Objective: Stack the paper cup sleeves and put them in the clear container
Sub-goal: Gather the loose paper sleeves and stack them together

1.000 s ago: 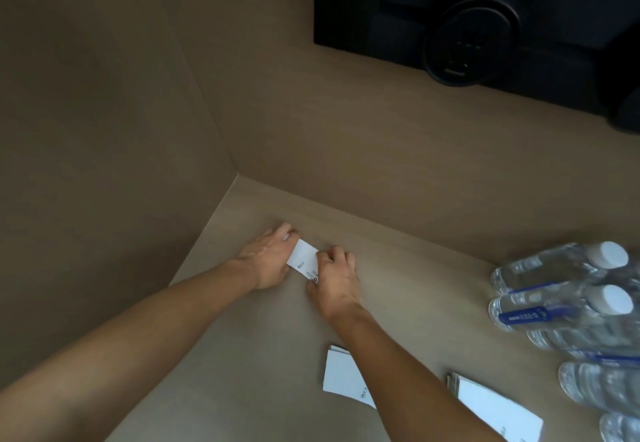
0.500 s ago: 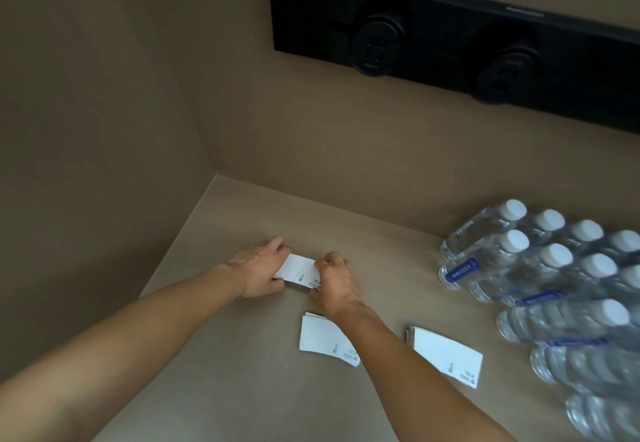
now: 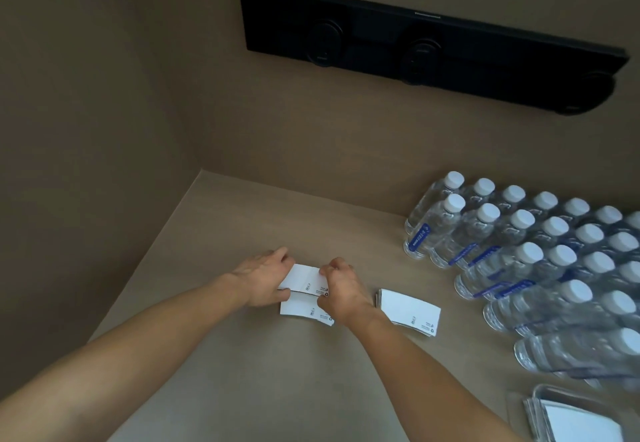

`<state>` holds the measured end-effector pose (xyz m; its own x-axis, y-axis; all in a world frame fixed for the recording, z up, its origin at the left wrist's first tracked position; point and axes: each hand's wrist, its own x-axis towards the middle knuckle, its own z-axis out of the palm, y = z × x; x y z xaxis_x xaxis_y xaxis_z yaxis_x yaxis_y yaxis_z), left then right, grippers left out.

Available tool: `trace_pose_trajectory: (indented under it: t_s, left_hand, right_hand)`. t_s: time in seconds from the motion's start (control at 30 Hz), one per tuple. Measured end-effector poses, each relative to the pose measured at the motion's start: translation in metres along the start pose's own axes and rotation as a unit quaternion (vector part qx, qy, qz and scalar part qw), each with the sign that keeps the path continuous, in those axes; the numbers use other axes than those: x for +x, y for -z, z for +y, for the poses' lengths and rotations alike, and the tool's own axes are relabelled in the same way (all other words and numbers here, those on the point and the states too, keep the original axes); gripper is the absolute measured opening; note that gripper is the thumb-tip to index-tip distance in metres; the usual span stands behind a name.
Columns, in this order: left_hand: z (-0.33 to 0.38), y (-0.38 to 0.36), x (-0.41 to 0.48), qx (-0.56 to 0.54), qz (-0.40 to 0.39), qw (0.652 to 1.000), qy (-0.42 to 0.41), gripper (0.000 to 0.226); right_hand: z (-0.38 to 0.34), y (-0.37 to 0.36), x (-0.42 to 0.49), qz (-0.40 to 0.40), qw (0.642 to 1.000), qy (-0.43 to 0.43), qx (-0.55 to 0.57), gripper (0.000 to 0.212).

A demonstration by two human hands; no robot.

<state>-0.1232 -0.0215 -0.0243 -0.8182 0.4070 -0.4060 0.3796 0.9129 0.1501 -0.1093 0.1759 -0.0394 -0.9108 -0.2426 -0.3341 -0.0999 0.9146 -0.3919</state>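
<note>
Left hand point(image 3: 263, 280) and right hand point(image 3: 341, 291) side by side on the worktop point(image 3: 214, 355), a held sleeve bundle point(image 3: 304, 279) between them. Second sleeve pile point(image 3: 301, 308) lies flat just nearer than the held one, partly under the right hand. Third sleeve stack point(image 3: 410, 310) just right of the right hand. Water bottles point(image 3: 540, 261) in rows further right. Clear container point(image 3: 571, 414) with sleeves in it near-right, well apart. Wall socket strip point(image 3: 429, 46) behind and above the hands.

White flat sleeves point(image 3: 304, 279) held, container point(image 3: 575, 414) holding sleeves
</note>
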Motion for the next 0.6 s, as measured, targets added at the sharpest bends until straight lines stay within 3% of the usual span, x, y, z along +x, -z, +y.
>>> trace_pose_trajectory:
  t_s: [0.6]
  left_hand:
    - [0.024, -0.033, -0.013, -0.007, 0.015, 1.0, -0.002, 0.044]
  right_hand:
    - [0.021, -0.022, -0.022, -0.013, 1.0, 0.016, 0.001, 0.05]
